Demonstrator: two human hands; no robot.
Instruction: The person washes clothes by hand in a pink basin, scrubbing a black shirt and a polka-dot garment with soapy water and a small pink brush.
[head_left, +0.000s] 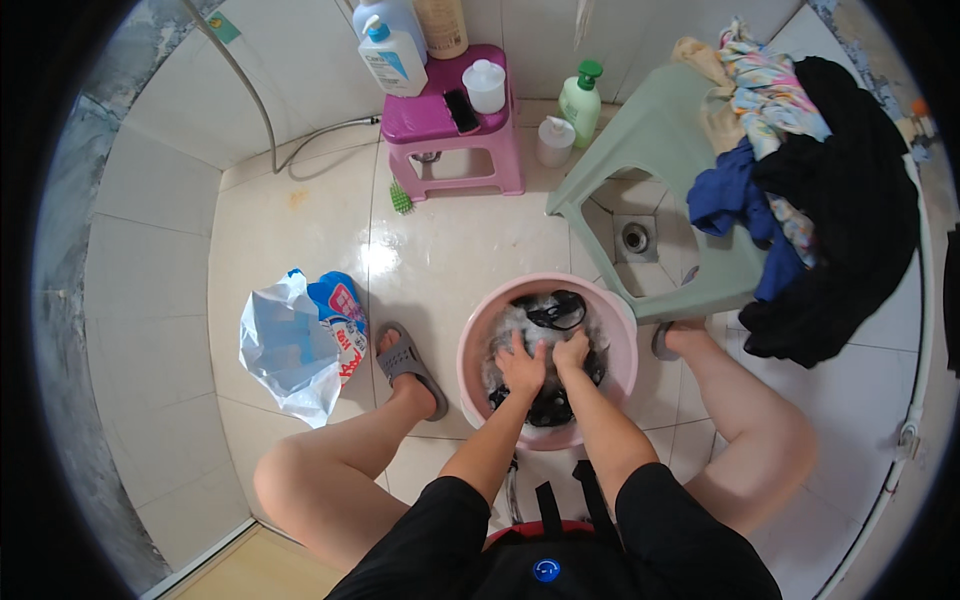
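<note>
A pink plastic basin (472, 341) stands on the tiled floor between my feet, holding sudsy water. Wet black clothing (551, 407) lies in it, partly under the foam, and a looped black piece (564, 309) shows at the far side. My left hand (523, 367) rests palm down in the suds with its fingers spread, over the cloth. Beside it, my right hand (571, 351) is curled on the black clothing; its fingertips are hidden in the foam and cloth.
A green plastic stool (645, 124) piled with clothes (832, 180) touches the basin's right side. Bottles stand on a pink stool (442, 124); a green brush (400, 197) lies beside it. An opened detergent bag (289, 345) is left of my slipper (409, 360). A floor drain (635, 238) lies beyond.
</note>
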